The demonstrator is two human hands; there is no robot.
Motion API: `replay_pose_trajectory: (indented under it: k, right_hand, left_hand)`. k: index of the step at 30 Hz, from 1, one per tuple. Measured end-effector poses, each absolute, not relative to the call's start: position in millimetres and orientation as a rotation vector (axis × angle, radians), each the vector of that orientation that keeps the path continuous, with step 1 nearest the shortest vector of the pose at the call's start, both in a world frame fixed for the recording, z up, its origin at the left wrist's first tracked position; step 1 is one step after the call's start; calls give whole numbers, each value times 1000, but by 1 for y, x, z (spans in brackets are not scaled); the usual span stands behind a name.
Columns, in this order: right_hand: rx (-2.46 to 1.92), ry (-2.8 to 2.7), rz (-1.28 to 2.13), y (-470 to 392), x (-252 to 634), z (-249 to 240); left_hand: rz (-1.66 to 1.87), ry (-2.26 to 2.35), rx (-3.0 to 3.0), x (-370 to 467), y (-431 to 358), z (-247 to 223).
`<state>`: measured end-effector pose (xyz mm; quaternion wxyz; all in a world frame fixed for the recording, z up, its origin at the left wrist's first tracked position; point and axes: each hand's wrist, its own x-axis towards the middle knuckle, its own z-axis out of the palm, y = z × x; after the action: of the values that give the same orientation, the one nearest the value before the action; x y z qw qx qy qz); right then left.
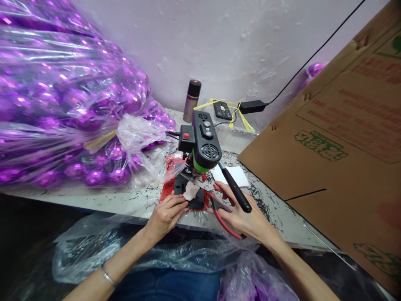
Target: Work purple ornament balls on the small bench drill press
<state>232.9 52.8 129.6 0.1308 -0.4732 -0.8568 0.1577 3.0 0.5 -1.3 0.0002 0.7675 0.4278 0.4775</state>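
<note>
The left hand's (pixel 167 214) fingers lie close together, tips touching the edge of the pale piece (pixel 191 191); I can't tell if they pinch it. The right hand's (pixel 236 214) fingers curl around the red-handled scissors (pixel 223 222). Just past the fingers stands a black machine (pixel 204 140).

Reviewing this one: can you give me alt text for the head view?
A person's left hand touches a small pale piece beneath a black benchtop machine, while the right hand holds red-handled scissors beside it. Plastic-wrapped shiny purple balls fill the left; a cardboard box stands right.
</note>
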Motion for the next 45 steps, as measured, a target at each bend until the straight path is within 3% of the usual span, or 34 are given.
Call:
replay_pose_trajectory:
  k: [16, 25, 37, 40, 45]
  right_hand:
    - [-1379, -2595, 309, 58, 230, 130]
    - [-1424, -2454, 852, 56, 247, 150]
    - [-1699, -2246, 883, 20, 286, 131]
    - [-1803, -2118, 781, 10, 310, 119]
    - [-2108, -1939, 267, 4, 337, 90]
  left_hand:
    - [1481, 1344, 2440, 2, 1, -2]
    - [1465, 1327, 2463, 1, 1, 4]
    - [1542, 1321, 2380, 4, 1, 1]
    - [1523, 1339, 2332, 4, 0, 5]
    - [1620, 1474, 2042, 8, 10, 27]
